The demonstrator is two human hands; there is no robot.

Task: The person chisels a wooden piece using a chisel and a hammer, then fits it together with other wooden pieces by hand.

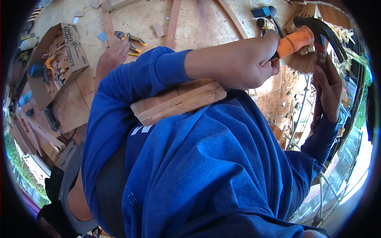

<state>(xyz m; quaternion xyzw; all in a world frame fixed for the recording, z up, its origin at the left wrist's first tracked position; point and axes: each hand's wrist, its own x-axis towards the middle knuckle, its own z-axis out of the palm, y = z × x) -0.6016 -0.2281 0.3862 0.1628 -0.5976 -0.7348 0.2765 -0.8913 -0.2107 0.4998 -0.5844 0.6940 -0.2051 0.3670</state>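
1. In the head view, we have the fingers of our left hand (252, 63) clamped round the black end of an orange cylindrical tool handle (295, 41).
2. Our right hand's (330, 93) fingers are wrapped about the brown shaft of a black metal claw hammer (323, 33); its head sits beyond those fingers, at the orange butt, touching or just beside it, we cannot tell which.
3. We judge the work under way, both tools being gripped; no finished result shows, and how much is left we cannot tell.
4. Left of our left fingers, under the forearm, lies a pale brown stacked wooden block (180, 104), partly covered by the sleeve.
5. Our fist hides the tool's far end.
6. Farther left on the plywood tabletop (137, 16) are yellow-and-black pliers (137, 39), a co-worker's hand (113, 57) near them, and a brown cardboard box (75, 49) of wood scraps.
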